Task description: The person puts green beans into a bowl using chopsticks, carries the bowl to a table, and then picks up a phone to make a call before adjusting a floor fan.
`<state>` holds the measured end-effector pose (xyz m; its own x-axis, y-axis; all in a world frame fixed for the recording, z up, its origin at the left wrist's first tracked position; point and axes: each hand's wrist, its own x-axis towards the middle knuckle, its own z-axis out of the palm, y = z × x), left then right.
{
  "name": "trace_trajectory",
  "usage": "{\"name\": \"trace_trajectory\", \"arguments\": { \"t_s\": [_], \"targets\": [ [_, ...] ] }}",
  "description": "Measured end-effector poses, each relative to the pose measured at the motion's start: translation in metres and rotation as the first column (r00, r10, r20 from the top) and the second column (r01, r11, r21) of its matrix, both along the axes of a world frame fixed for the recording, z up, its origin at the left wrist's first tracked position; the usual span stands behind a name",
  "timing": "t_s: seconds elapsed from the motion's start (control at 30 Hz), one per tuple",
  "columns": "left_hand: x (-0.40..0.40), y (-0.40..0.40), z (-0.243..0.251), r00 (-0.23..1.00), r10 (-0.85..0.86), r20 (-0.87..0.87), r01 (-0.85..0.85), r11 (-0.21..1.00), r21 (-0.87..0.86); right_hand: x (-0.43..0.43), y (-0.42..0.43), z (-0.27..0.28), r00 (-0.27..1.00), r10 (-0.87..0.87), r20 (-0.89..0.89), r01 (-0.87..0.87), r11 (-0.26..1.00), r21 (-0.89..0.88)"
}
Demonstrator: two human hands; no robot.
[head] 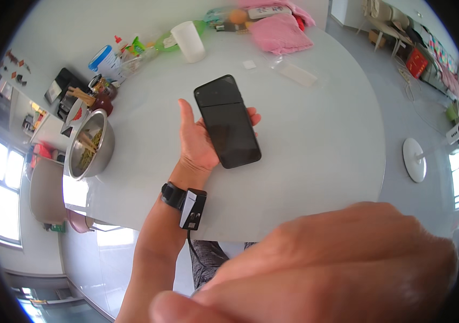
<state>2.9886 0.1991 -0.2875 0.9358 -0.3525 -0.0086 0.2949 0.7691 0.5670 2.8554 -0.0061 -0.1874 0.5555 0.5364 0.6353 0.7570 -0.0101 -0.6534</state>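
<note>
A black smartphone [231, 125] with a dark screen rests across the palm of my left hand [198, 146]. The fingertips show past its right edge, and the thumb stands apart from it at the left. On that wrist is a black strap [173, 196] with a small black box [193, 209] and a cable running down. My right hand [326, 258] looms close to the camera at the lower right, large and blurred. Its fingers look curled, and whether anything is inside them is hidden. The phone is held above a pale, round-edged table [310, 161].
A steel bowl [108, 141] of green food with wooden chopsticks sits at the table's left. Jars [102, 87] and a blue-lidded tub [106, 62] stand behind it. A white cup [189, 42], a pink cloth [281, 34] and a clear plastic packet [296, 72] lie along the back.
</note>
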Motion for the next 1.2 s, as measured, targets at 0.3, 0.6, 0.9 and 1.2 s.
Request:
{"name": "trace_trajectory", "arguments": {
  "t_s": [0.3,0.6,0.9,1.2],
  "targets": [
    [0.0,0.001,0.004,0.997,-0.047,-0.056,0.044,0.998,-0.052,-0.005,0.007,0.006,1.0,-0.024,-0.002,0.024,1.0,-0.006],
    [0.0,-0.006,0.002,1.0,-0.031,-0.002,0.031,1.0,-0.005,-0.003,0.004,0.005,0.999,-0.053,0.006,0.052,0.997,0.05],
    [-0.005,-0.004,0.006,0.999,0.042,-0.013,-0.041,0.996,0.084,-0.001,0.0,0.004,0.998,-0.056,-0.012,0.057,0.993,0.101],
    [0.001,0.002,0.001,0.998,-0.032,-0.052,0.031,0.999,-0.029,-0.001,0.003,0.007,0.996,-0.063,-0.066,0.071,0.99,0.124]
  ]
}}
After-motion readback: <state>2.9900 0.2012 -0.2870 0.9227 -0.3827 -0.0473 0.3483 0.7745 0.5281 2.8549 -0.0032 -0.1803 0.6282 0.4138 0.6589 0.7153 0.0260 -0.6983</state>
